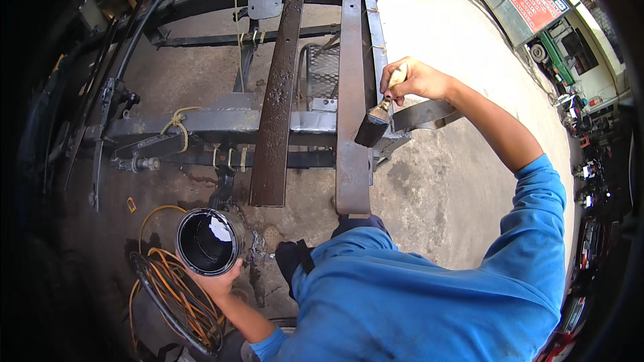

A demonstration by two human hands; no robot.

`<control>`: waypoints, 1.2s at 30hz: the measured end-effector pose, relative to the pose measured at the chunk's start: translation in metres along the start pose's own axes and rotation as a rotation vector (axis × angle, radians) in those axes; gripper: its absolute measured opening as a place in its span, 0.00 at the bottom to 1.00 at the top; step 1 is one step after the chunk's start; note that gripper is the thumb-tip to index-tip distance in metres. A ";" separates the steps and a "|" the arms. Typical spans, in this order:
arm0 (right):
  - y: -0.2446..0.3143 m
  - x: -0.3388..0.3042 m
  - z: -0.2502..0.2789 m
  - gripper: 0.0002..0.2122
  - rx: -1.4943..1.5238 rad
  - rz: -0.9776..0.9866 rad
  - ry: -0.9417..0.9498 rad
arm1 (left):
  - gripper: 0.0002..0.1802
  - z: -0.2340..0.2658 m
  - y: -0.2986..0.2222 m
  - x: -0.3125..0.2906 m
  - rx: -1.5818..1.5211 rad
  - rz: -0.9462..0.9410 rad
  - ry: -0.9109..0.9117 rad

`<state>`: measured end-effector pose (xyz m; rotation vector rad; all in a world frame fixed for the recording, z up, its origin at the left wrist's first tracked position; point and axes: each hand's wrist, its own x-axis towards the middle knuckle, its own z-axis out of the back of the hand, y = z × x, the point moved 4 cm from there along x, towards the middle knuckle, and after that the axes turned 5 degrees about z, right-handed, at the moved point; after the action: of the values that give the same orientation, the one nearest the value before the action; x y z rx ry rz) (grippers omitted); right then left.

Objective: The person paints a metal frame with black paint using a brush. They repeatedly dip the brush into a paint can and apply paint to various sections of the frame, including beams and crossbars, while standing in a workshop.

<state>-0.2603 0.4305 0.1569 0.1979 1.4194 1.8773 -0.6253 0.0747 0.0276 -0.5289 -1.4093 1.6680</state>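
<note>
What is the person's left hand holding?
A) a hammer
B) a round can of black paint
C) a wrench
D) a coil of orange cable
B: the left hand cups a round can with glossy black liquid inside, while the right hand holds a paintbrush against a rusty steel bar.

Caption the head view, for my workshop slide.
Right hand brushes black paint from a paintbrush onto a rusty steel bar; left hand holds the paint can.
</note>
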 end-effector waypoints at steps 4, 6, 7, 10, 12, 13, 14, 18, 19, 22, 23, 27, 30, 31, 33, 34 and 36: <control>-0.011 0.004 -0.034 0.03 -0.011 0.198 0.234 | 0.62 -0.033 -0.014 -0.068 0.155 0.097 -0.351; -0.017 -0.007 -0.059 0.04 0.109 0.315 0.247 | 0.60 -0.055 -0.027 -0.097 0.108 0.118 -0.458; -0.020 -0.012 -0.069 0.05 0.045 0.362 0.242 | 0.59 -0.069 -0.032 -0.108 0.009 0.126 -0.507; -0.036 -0.018 -0.089 0.05 0.076 0.321 0.278 | 0.57 -0.097 -0.047 -0.136 0.074 0.179 -0.547; -0.042 -0.014 -0.080 0.04 -0.046 0.325 0.238 | 0.57 -0.109 -0.052 -0.153 0.112 0.201 -0.603; -0.045 -0.007 -0.070 0.04 -0.137 0.289 0.192 | 0.57 -0.113 -0.052 -0.158 0.122 0.206 -0.622; -0.042 -0.005 -0.058 0.05 -0.259 0.400 0.179 | 0.57 -0.116 -0.051 -0.163 0.117 0.226 -0.618; -0.027 -0.012 -0.036 0.06 -0.489 0.733 -0.150 | 0.56 -0.119 -0.051 -0.184 0.179 0.190 -0.611; -0.026 -0.018 -0.046 0.06 -0.531 0.738 -0.022 | 0.53 -0.118 -0.053 -0.190 0.195 0.159 -0.609; -0.022 -0.045 -0.102 0.06 -0.637 0.778 0.165 | 0.52 -0.113 -0.057 -0.209 0.246 0.135 -0.601; -0.020 -0.055 -0.114 0.06 -0.576 0.768 0.221 | 0.52 -0.111 -0.058 -0.215 0.273 0.132 -0.610; -0.014 -0.059 -0.115 0.05 -0.158 0.612 0.317 | 0.54 -0.105 -0.056 -0.229 0.249 0.150 -0.602; -0.025 -0.045 -0.092 0.04 0.169 0.406 0.249 | 0.55 -0.106 -0.050 -0.235 0.191 0.164 -0.585; -0.029 -0.042 -0.084 0.03 0.234 0.438 0.136 | 0.55 -0.105 -0.050 -0.237 0.215 0.157 -0.580; -0.044 -0.038 -0.086 0.03 0.331 0.328 0.176 | 0.55 -0.105 -0.050 -0.241 0.287 0.128 -0.565; -0.053 -0.037 -0.091 0.04 0.442 0.252 0.195 | 0.55 -0.105 -0.049 -0.244 0.261 0.146 -0.563; -0.069 -0.036 -0.095 0.03 0.412 0.115 0.227 | 0.55 -0.105 -0.051 -0.249 0.243 0.169 -0.562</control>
<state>-0.2541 0.3417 0.0720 0.2766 1.9831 1.7186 -0.3933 -0.0701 -0.0043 -0.0336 -1.5431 2.2014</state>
